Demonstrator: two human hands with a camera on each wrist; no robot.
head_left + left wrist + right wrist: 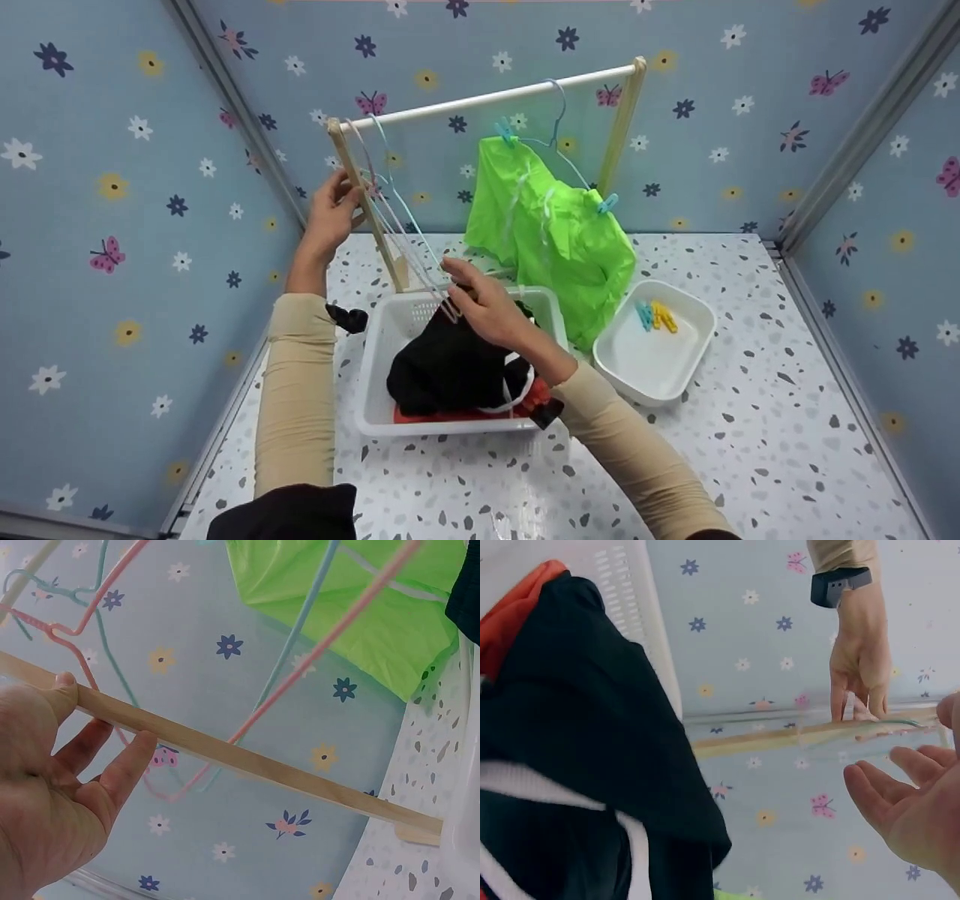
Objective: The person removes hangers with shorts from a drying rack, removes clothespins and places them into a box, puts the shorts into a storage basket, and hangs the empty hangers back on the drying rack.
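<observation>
- Tabletop (750, 420): speckled white, under everything.
- Basket (450, 429): white, on tabletop, in front of rack.
- Black cloth (442, 367): heaped in basket, white bands on it; red cloth (442, 415) shows under it.
- Right hand (491, 307): above black cloth, beside lower ends of the left-end hangers. Fingers loosely extended, slightly apart, palm free, nothing held. Contact with hangers: cannot tell.
- Tray (649, 367): white, right of basket. Blue pegs (645, 315) and yellow pegs (664, 316) lie in it, side by side.
- Green garment (559, 232): hangs behind basket and tray from right blue hanger (562, 112); two blue clips, left clip (505, 133) and right clip (607, 203), one at each upper corner.
- Left hand (334, 214): at rack's left post (255, 763), upper part. Thumb on one edge, fingers against the other, clamped lightly on post; fingertips partly hidden.
- Pink hanger (255, 715) and left blue hanger (300, 617): hooked on bar (480, 100) close together, just beside left post. Both tilted, lower ends toward right hand.
- Wall (427, 37): blue, flowers and butterflies, behind rack.
</observation>
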